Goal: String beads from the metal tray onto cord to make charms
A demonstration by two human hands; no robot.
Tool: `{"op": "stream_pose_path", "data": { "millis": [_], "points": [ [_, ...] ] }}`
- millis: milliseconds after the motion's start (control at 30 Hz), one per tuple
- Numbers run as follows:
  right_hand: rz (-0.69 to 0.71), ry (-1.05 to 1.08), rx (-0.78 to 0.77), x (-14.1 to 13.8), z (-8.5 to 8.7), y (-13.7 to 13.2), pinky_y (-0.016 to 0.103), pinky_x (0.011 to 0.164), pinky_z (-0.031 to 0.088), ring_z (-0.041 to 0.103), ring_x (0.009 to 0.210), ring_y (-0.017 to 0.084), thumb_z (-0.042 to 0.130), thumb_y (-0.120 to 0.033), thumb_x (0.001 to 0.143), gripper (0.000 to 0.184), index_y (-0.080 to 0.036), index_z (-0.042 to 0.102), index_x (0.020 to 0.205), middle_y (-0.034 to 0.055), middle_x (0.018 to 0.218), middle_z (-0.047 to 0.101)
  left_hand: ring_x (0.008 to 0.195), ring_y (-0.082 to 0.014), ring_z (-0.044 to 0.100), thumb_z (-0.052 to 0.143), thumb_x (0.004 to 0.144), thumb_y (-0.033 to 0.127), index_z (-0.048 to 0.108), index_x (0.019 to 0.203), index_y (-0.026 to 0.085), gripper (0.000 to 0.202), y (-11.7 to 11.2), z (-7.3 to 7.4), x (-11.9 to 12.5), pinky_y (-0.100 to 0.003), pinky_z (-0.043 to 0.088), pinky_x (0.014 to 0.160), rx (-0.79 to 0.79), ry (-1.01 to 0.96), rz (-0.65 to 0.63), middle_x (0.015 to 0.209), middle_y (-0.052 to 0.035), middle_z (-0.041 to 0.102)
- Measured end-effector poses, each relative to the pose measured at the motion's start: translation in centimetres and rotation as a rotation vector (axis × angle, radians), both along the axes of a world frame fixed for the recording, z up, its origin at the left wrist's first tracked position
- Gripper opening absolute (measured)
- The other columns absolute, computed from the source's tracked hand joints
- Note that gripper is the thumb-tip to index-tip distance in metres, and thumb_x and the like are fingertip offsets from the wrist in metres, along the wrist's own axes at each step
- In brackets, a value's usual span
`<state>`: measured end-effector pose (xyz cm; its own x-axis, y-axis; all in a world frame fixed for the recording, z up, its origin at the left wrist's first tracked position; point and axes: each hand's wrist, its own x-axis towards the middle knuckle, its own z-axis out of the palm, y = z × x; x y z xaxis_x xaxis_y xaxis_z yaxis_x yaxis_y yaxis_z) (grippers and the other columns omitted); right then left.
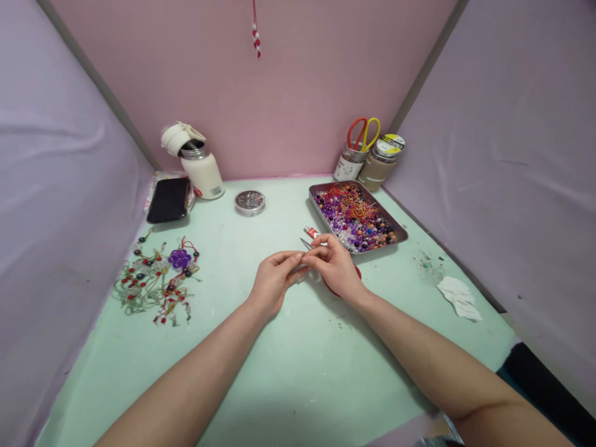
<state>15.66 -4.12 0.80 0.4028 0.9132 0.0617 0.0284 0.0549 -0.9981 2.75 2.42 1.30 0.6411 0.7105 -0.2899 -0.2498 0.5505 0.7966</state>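
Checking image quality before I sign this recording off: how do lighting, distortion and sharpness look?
Head view: diffuse light, only soft shadows on the table; head view: apparent wide-angle stretching, side walls slanting outward; head view: left hand and right hand reasonably clear, but anything pinched between them too small to make out.
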Motion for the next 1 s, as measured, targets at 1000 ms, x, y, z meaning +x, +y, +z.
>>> {"op": "stream_pose_path", "data": {
  "millis": [1000],
  "points": [
    [0.019,0.046,-0.003,-0.25,-0.08,0.14,0.024,0.056,0.041,0.055,0.058,0.010,0.072,-0.034,0.071,0.033,-0.022,0.049,0.092,-0.0041,0.070,0.065,0.083,-0.0163,0.064,0.078,0.065,0.030,0.071,0.077,0.013,0.022,0.14,-0.41,0.11,-0.036,0.051,0.087,0.041,-0.010,0.071,0.083,-0.0060,0.069]
  ]
}}
